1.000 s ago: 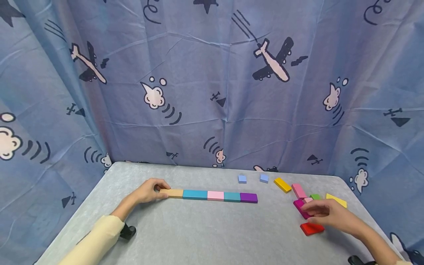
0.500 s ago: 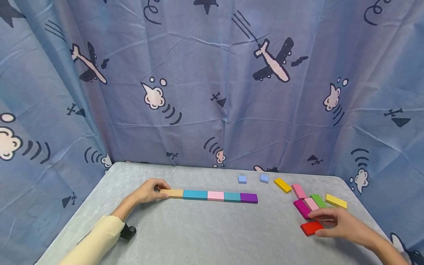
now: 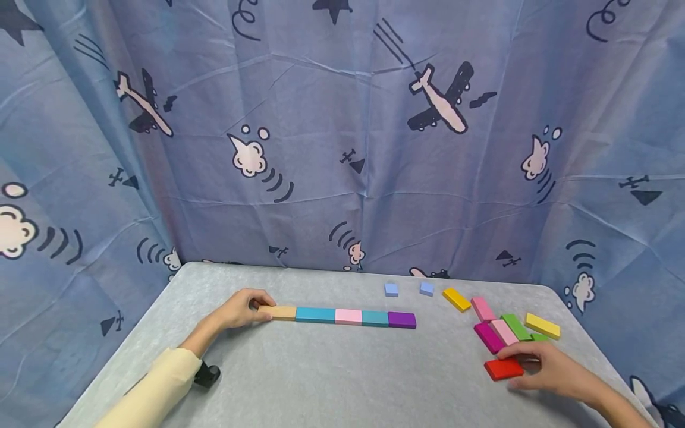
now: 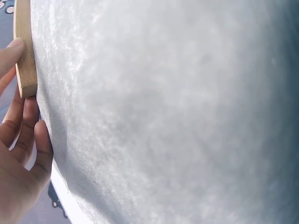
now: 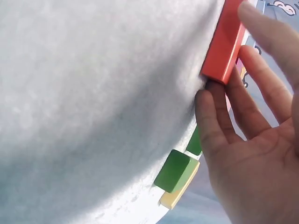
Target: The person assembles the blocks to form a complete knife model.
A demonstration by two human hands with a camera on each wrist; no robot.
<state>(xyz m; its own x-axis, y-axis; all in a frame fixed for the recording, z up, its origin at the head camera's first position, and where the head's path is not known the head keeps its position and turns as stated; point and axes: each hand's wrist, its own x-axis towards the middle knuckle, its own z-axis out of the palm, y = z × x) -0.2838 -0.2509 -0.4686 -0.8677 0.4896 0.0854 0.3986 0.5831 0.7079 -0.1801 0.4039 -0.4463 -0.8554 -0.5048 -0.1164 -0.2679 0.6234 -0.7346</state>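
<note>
Red block (image 3: 503, 369) and tan block (image 3: 282, 312), one hand at each

Red block: on the table (image 3: 364, 380), at the right hand's (image 3: 559, 368) 9 o'clock. Thumb and fingers bracket it; we cannot tell whether they press it.
Tan block: gripped at its 9 o'clock end between the left hand's (image 3: 243, 309) thumb and fingers. It heads a row running to 3 o'clock, end to end: long teal block (image 3: 316, 315), pink block (image 3: 348, 317), short teal block (image 3: 374, 318), purple block (image 3: 402, 320).
From the red block we count: second pink block (image 3: 505, 331), 12; green blocks (image 3: 516, 327), between 12 and 2; yellow block (image 3: 543, 326), between 1 and 2; magenta block (image 3: 489, 337), third pink block (image 3: 483, 310) and amber block (image 3: 456, 299), 11; blue blocks (image 3: 391, 290), between 10 and 11.
</note>
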